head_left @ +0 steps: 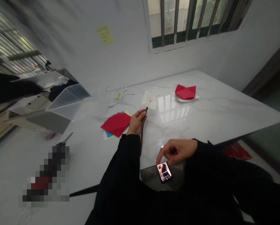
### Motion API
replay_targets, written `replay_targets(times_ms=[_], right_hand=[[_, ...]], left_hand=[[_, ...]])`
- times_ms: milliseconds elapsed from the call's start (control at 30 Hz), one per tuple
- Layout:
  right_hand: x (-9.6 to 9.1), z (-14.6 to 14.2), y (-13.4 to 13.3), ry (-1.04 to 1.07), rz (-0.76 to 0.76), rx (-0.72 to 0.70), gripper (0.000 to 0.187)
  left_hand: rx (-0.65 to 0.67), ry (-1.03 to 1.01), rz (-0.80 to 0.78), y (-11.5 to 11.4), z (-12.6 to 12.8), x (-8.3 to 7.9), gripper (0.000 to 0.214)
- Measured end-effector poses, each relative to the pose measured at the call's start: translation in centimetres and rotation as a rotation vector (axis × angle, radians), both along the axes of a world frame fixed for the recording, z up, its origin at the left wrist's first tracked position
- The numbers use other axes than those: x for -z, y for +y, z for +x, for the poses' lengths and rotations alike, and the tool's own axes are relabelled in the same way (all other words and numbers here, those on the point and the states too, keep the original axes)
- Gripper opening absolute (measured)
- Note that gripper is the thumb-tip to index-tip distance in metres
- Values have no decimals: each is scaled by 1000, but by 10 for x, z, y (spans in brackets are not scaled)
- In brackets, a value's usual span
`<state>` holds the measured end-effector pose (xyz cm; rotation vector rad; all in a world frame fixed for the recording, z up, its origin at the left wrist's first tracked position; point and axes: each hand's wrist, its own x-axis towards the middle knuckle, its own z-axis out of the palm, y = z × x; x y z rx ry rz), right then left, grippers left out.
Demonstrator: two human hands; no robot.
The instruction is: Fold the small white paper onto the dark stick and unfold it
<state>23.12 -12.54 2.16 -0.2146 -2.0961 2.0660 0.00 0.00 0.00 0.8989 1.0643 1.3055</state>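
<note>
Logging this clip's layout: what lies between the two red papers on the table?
In the head view: the left hand holding a dark strip, a pale paper, then tabletop.

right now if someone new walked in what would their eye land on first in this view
Probably the two bright red papers: one on a coloured pile left of the left hand, the other on a white sheet toward the far right of the table. Next, perhaps the lit phone below the right hand, then the thin dark strip in the left hand.
</note>
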Motion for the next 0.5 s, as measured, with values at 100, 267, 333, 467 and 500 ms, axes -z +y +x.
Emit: replay_targets(times_ms=[100,267,333,467,500], right_hand=[[-30,15,50,18,162,480,43],[-2,24,147,-54,370,1116,47],[22,24,176,-106,380,1280,47],[47,19,199,-146,468,1373,55],[48,17,198,-139,520,1381,57]], left_hand=[[14,-2,3,0,0,-1,39],[50,0,6,0,-1,-2,43],[60,3,8,0,-2,-2,45],[73,30,15,2,-2,-1,48],[74,37,16,2,-2,-1,49]])
